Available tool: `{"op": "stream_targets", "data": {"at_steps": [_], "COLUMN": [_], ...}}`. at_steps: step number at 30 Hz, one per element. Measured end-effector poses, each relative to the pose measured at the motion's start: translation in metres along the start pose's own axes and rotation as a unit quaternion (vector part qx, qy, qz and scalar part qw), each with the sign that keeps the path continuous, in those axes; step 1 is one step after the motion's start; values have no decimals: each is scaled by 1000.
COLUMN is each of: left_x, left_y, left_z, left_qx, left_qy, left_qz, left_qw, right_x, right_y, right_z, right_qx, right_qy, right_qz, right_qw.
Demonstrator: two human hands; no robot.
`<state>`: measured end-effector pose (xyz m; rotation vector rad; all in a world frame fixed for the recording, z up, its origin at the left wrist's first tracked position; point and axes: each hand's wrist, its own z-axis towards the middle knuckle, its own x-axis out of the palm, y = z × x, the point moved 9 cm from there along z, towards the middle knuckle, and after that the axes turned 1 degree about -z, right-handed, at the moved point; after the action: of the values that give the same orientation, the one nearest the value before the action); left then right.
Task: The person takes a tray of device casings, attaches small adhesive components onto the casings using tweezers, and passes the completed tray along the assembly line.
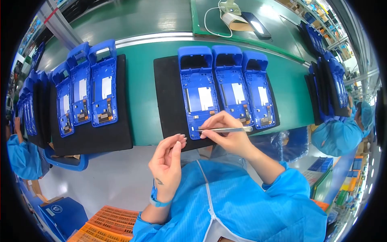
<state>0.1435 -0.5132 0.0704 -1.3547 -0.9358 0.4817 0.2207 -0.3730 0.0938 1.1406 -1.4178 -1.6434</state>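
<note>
Metal tweezers (231,129) are held in my right hand (226,131), over the lower end of the nearest blue housing (190,86). Their tips point left, close to the housing's bottom part. Two more blue housings (227,80) (254,76) lie beside it to the right, on a black mat (167,88). Just below the mat's front edge is my left hand (167,155), raised with curled fingers, thumb and fingertips near each other but with a gap and no object visible between them.
Another black mat (121,133) at the left bears three blue housings (102,80). Co-workers in blue sit at far left (26,159) and far right (338,135). A phone (256,26) and white cable (206,24) lie at the back. Orange trays (109,222) stand lower left.
</note>
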Motion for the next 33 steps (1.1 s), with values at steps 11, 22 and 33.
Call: {"op": "stream_targets", "data": {"at_steps": [11, 22, 33], "left_x": [10, 13, 14], "left_y": [9, 9, 11], "left_z": [1, -1, -3], "left_qx": [5, 16, -7], "left_qy": [7, 12, 17], "left_qz": [7, 16, 2], "left_qw": [1000, 1000, 1000], "right_x": [2, -7, -9], "right_y": [1, -9, -7], "right_z": [7, 8, 7], "right_qx": [7, 52, 64], "right_qy": [4, -14, -11], "right_qz": [-59, -31, -29], "right_qw": [998, 998, 997]}}
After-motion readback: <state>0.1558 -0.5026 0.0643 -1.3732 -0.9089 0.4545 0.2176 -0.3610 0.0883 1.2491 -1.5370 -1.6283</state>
